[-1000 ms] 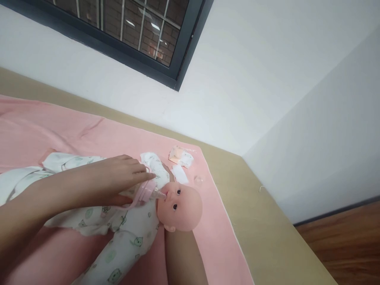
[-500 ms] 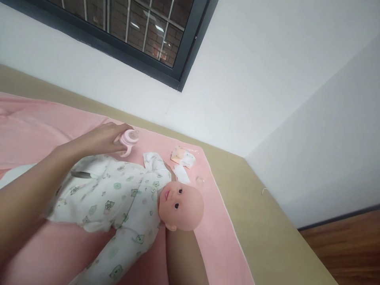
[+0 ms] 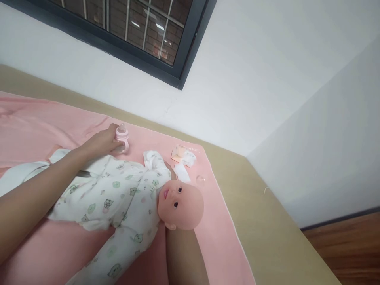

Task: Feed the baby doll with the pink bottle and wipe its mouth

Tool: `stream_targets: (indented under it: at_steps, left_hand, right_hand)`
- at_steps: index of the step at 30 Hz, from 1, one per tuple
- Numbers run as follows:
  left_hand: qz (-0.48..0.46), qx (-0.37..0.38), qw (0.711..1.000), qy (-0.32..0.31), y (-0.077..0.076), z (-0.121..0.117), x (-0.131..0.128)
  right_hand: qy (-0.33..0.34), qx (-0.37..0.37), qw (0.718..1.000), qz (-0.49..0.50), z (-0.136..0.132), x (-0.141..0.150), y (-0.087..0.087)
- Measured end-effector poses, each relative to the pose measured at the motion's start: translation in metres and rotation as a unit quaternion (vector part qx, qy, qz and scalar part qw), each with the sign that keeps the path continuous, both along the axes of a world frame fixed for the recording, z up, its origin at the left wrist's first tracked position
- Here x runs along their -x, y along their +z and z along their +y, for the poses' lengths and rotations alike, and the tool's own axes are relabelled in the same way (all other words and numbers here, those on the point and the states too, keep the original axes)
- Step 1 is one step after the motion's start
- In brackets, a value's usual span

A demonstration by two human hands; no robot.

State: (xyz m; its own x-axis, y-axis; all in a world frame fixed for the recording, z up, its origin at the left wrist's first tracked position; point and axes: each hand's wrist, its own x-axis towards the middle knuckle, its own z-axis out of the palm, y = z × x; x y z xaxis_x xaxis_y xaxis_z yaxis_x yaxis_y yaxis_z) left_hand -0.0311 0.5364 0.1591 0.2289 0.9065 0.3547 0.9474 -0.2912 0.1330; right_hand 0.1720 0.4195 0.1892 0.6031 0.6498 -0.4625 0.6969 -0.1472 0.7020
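My left hand (image 3: 103, 141) is closed around a small baby bottle (image 3: 122, 136) with a pink collar, a pink side handle and a clear teat pointing up. The bottle is near the pink blanket's far side, beyond the doll's body. A bald baby doll (image 3: 182, 206) lies on its back in a white suit with green animal prints, head to the right. My right forearm (image 3: 187, 257) passes under the doll's head. The right hand is mostly hidden; a sliver of skin shows beyond the doll's neck, and its fingers cannot be made out.
A pink blanket (image 3: 228, 241) covers much of the tan surface (image 3: 252, 206). Beyond the doll's head lie an opened printed packet (image 3: 183, 155), a white folded piece (image 3: 182, 173) and a clear domed cap (image 3: 200, 180). A white wall and dark-framed window (image 3: 178, 77) stand behind.
The bottle has turned from leaning rightward to upright and moved slightly left with my left hand. The doll and my right forearm stay where they were.
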Motion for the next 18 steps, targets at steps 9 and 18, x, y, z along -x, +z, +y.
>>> stream_targets:
  at_steps: [9, 18]
  left_hand:
    - [-0.008, 0.014, 1.0, -0.005, -0.01, 0.003, 0.003]
    - [-0.07, 0.078, 0.994, 0.002, -0.003, 0.007, 0.018]
  right_hand:
    - [-0.095, 0.15, 0.978, -0.111, 0.002, 0.004, -0.004]
    - [-0.054, 0.041, 0.998, 0.009, 0.004, 0.003, -0.001]
